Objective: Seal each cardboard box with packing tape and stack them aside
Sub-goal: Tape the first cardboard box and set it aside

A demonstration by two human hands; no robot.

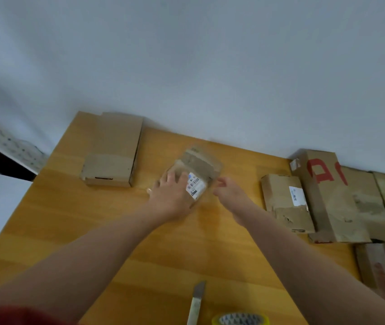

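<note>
I see left hand (171, 195) laid flat, fingers spread, on small labelled box (198, 167) | right hand (228, 191) at its right edge, fingers curled, too blurred to tell if pinching | flat box (114, 148) well left of left hand | more boxes (285, 202) right of right hand | knife (197, 299), tape roll (240, 320) nearer me, on table (186, 254)

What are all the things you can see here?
small box: one, brown with white label, table middle
flat box: one, brown, far left
other boxes: at least four, brown, one red-lettered, right side
knife: one, silvery, near edge
tape roll: one, yellowish, bottom edge, partly cut off
table: one, orange wood
left grip: one, bare hand, flat on small box
right grip: one, bare hand, at small box's right edge, blurred
</note>
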